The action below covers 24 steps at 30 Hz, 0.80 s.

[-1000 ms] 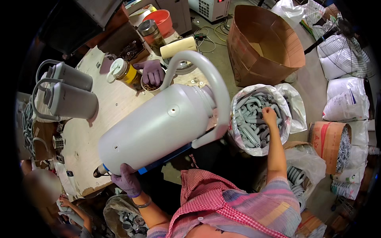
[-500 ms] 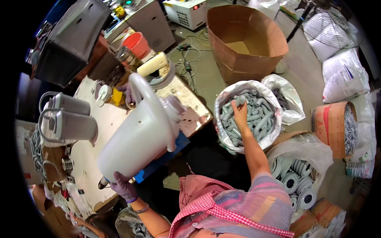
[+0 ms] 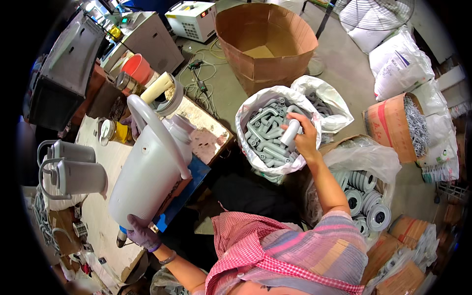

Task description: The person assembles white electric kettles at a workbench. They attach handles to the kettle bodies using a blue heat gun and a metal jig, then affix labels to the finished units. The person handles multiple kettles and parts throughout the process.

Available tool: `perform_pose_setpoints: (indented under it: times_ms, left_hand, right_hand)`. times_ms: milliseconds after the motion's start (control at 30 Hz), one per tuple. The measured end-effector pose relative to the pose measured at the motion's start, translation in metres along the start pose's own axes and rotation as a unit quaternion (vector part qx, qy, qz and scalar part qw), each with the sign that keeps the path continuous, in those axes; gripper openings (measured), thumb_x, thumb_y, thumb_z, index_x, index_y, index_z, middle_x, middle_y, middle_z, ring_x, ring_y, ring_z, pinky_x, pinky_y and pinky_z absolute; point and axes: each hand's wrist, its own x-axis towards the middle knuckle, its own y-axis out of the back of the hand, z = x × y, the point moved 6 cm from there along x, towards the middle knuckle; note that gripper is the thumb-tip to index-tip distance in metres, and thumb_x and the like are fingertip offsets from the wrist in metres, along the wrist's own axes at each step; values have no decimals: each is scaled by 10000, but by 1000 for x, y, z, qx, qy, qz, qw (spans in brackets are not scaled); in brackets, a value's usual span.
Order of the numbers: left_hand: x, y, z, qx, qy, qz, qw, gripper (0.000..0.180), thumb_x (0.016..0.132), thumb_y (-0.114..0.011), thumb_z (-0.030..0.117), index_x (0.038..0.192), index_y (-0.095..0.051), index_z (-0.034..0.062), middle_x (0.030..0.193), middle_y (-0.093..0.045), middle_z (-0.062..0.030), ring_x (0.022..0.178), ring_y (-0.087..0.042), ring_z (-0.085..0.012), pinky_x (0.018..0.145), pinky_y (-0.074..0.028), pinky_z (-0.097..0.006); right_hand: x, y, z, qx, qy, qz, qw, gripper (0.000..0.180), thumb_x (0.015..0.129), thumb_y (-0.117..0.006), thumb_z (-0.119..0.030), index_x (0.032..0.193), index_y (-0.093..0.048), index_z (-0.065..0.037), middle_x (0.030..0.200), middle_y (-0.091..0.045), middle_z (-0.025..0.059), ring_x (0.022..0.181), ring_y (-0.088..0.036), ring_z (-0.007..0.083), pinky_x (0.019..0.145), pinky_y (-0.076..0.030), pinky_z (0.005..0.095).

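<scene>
Both hands were busy: my gloved left hand gripped the jug base at lower left, steadying it tilted on the surface, while my right hand closed around a grey handle above the sack, centre frame.

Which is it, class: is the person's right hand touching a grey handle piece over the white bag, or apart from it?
Touching. The head view shows the right hand closed around one grey handle piece, lifted above the white bag.
</scene>
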Motion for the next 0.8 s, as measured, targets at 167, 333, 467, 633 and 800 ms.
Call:
perform_pose_setpoints:
  times_ms: [167,333,467,633,800]
  left_hand:
    - [6,6,-16,15,22,-27,999,642,931,-686,423,1268,-563,-110,1214,-628,-158,1053,-603,-209,917,-499,-359]
    - [5,-4,-2,-12,58,-49,997,545,954,-664,342,1232,-579,-119,1166,-645,-164,1013,-629,-233,897,-525,-367]
    - [14,12,-12,-82,20,-91,992,496,939,-696,203,1295,-534,-102,1256,-612,-178,1057,-636,-231,932,-525,-359]
    - [20,7,-24,-60,-6,-30,998,474,874,-784,227,1221,-615,-48,1147,-672,-94,986,-617,-162,909,-499,-321]
    - [10,1,15,-16,16,-34,999,393,848,-812,276,1042,-710,-50,944,-721,-58,846,-628,-115,792,-515,-272]
  right_hand:
    - [-45,6,131,-124,-304,-242,913,561,930,-610,-547,907,-686,8,727,-661,103,671,-631,183,658,-494,324]
    - [-36,58,136,-240,-282,-239,898,610,941,-547,-570,1069,-621,22,905,-678,220,866,-670,330,791,-518,449]
    - [31,62,58,-325,-71,-201,921,596,873,-676,-461,1239,-548,-9,956,-689,252,941,-648,403,872,-502,431]
    - [94,-25,-205,269,-94,-199,937,366,1029,-533,-374,1178,-550,-40,715,-437,-52,465,-324,-11,377,-217,157]
    - [66,-178,-321,430,-71,-460,774,423,1040,-500,-405,1175,-540,-6,739,-439,-21,624,-440,59,522,-387,210]
